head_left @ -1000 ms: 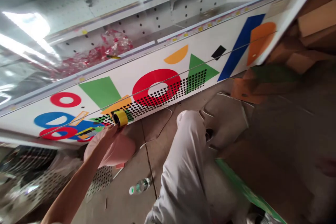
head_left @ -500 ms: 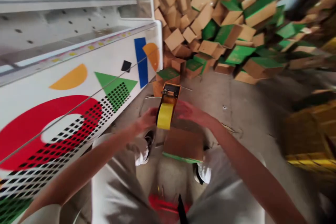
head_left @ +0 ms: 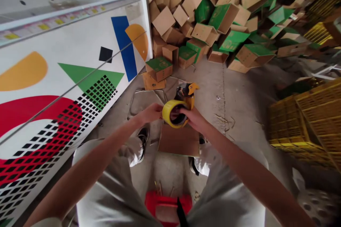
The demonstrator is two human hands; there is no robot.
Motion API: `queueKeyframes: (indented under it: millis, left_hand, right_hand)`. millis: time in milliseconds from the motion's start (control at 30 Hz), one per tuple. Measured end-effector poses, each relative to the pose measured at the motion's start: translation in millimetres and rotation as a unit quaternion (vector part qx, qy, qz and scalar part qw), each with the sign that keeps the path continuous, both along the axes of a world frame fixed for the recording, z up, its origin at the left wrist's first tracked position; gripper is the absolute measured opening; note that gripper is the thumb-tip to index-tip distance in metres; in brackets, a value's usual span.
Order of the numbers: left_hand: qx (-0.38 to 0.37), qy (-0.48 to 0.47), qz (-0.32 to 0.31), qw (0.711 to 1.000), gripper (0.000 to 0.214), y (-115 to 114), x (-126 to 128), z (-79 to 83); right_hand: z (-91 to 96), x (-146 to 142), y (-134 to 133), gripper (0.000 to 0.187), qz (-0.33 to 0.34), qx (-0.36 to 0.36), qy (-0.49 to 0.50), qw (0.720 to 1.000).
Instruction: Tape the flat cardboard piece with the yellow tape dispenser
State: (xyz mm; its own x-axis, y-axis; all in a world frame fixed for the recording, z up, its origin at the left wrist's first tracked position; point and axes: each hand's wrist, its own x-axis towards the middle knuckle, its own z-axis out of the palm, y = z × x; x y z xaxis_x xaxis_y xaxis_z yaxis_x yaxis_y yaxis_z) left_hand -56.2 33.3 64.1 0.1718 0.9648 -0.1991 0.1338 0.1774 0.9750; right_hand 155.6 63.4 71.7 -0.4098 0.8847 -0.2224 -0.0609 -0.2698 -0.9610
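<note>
Head view, left to right. One white refrigerated display case is placed along the left side, its front printed with coloured geometric shapes. One left hand is reached forward on a nearly straight arm, its fingers closed around the rim of one roll of yellow tape. One right hand is angled in from the other side and closed on the same roll, its fingers apparently inside the core, though they are partly hidden. One orange tape dispenser is seen directly behind the roll. One flat cardboard sheet is lying below the hands, between two shoes. One red plastic crate is seen at the bottom edge. One heap of green-printed cardboard cartons, too many to count, is piled beyond. At least two yellow plastic crates are stacked at right.
</note>
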Motion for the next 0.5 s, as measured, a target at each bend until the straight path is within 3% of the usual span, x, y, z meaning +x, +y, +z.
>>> queueKeyframes:
  millis: [100,200,367,500]
  left_hand:
    - [0.012,0.014,0.064,0.998,0.02,6.7,-3.7,11.5]
    - [0.049,-0.046,0.14,0.988,0.032,10.2,-1.5,24.6]
    - [-0.01,-0.182,0.137,0.974,0.038,5.9,3.9,45.4]
    - [-0.086,-0.246,0.106,0.96,0.041,-2.0,2.9,49.5]
  right_hand:
    - [3.7,2.0,9.5,0.024,-0.025,0.06,-0.073,0.995]
    - [5.9,6.2,13.8,0.017,-0.027,0.121,-0.152,0.981]
    - [4.2,13.2,14.6,0.029,-0.012,0.204,-0.201,0.958]
    - [1.4,19.5,13.5,0.036,-0.016,0.267,-0.271,0.925]
